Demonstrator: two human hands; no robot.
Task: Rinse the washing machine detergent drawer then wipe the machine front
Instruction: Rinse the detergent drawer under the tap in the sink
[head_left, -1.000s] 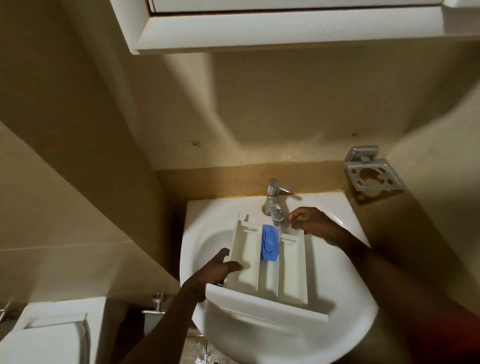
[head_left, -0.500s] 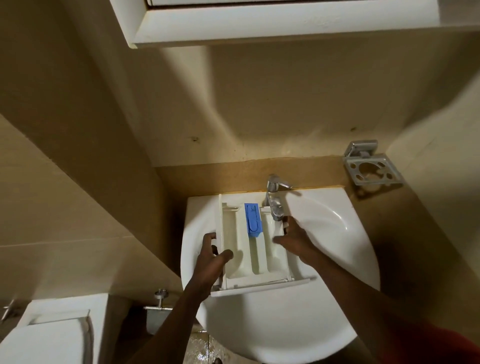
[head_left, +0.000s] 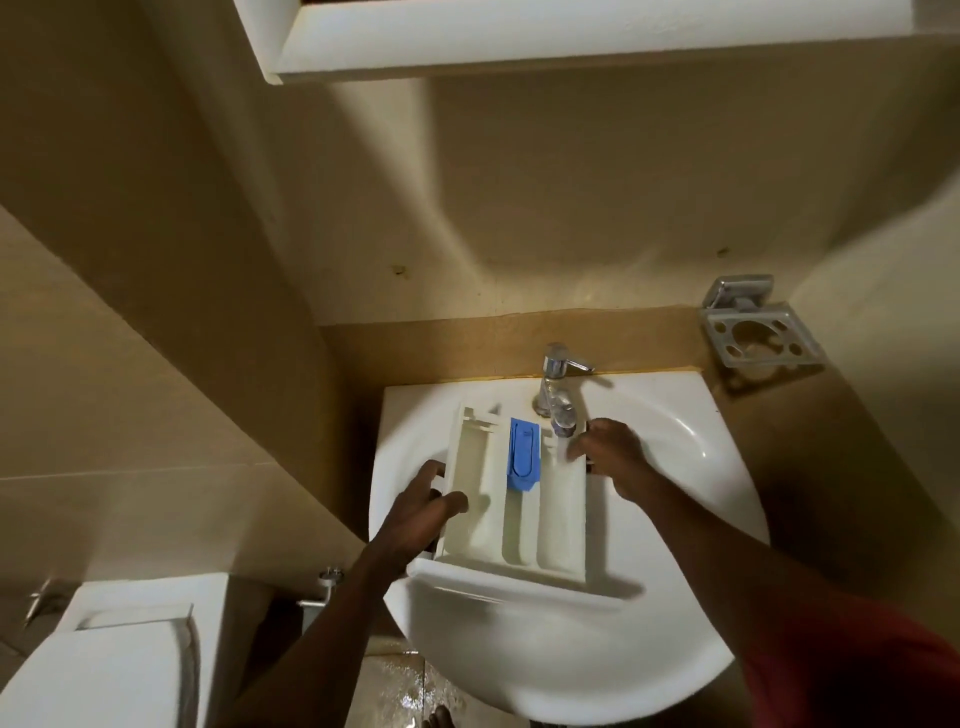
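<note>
Gripping white detergent drawer (head_left: 483, 499) (blue insert (head_left: 524, 460)) at sides: left hand (head_left: 421, 512), right hand (head_left: 610, 452).

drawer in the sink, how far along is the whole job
Done: the drawer is out and over the sink. In hand: left hand and right hand grip its sides under the tap, where water seems to fall into the right-most compartment. Left: likely the other compartments, then wiping the machine front, which is not in view.
</note>
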